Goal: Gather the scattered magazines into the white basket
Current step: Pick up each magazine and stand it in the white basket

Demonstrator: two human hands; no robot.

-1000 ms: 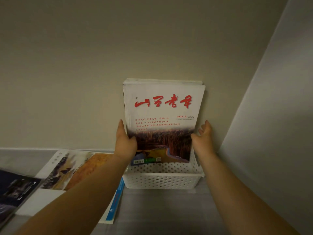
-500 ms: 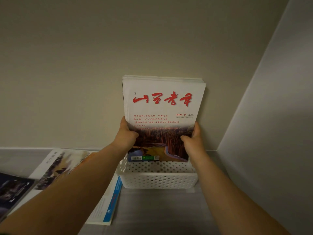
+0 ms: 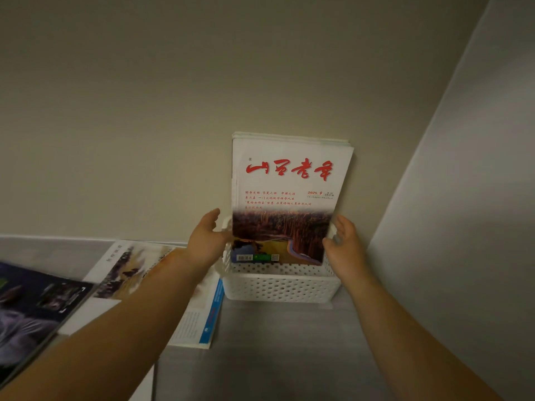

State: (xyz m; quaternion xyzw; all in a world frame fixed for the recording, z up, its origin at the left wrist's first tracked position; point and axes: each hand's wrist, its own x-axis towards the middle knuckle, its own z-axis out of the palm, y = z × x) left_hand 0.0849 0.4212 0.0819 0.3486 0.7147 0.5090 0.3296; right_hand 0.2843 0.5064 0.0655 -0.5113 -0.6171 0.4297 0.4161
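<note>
Grey counter (image 3: 289,357), beige wall (image 3: 144,111). I see white paper magazines (image 3: 289,180) standing in the holey white plastic basket (image 3: 278,287), between my loose fingers (image 3: 212,217), not gripping.

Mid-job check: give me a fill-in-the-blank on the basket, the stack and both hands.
The magazine stack stands upright inside the ____ basket. Its cover title is printed in ____. The left hand and right hand flank it with fingers ____. More magazines lie flat on the table to the basket's ____.
Missing words: white; red; open; left.
</note>
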